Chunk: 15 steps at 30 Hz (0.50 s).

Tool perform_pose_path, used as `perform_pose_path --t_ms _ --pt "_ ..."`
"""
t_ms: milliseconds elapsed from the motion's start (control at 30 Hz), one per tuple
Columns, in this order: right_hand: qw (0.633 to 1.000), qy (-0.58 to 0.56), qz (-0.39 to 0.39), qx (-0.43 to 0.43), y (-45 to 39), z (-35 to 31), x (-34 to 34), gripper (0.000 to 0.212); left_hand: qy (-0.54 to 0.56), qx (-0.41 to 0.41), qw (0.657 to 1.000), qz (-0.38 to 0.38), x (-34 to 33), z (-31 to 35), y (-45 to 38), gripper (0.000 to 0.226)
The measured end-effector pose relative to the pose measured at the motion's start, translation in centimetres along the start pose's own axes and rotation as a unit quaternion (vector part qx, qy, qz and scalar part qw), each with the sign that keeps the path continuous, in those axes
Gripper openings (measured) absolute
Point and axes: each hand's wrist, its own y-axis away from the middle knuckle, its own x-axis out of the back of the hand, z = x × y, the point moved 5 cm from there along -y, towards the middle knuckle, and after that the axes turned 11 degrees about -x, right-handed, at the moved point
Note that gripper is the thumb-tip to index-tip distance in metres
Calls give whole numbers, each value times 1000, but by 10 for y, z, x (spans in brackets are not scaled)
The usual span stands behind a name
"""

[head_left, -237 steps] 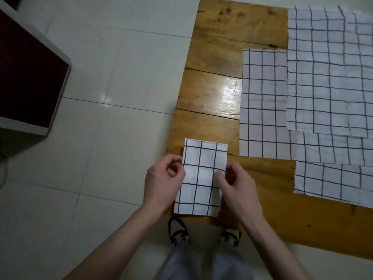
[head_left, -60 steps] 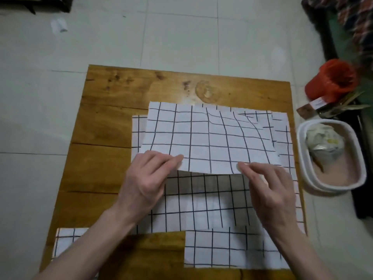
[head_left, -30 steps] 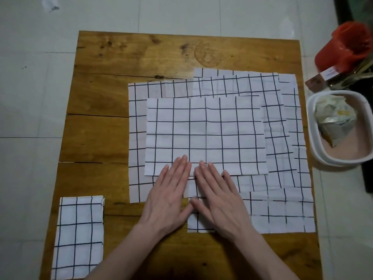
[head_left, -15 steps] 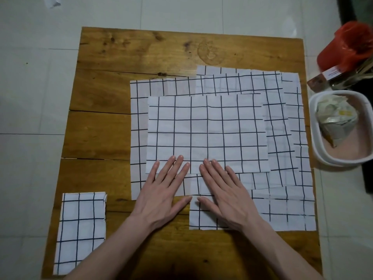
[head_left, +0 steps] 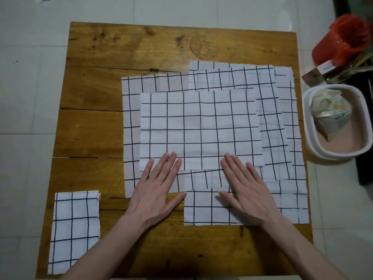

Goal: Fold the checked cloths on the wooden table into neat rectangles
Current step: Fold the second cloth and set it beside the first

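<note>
A white cloth with black checks point(head_left: 199, 128), folded in half, lies on top of a pile of flat checked cloths point(head_left: 282, 138) on the wooden table point(head_left: 121, 53). My left hand point(head_left: 157, 188) lies flat, fingers straight, its fingertips on the near edge of the top cloth. To its right my right hand point(head_left: 248, 190) presses flat on the same near edge. A small folded checked cloth point(head_left: 74, 229) sits at the table's near left corner.
On the floor to the right of the table stands a white oval tub point(head_left: 335, 122) holding a crumpled packet. Behind it is an orange-red container point(head_left: 343, 41). Pale floor tiles surround the table. The table's left half is bare wood.
Both hands, side by side a second ago, have slid apart along the near edge of the folded top cloth. The cloth itself lies as before.
</note>
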Motion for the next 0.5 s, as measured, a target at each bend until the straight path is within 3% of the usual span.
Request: perform_pose_path --t_ms 500 --pt "996 -29 21 -84 15 52 1 77 -11 4 1000 14 -1 0 0 84"
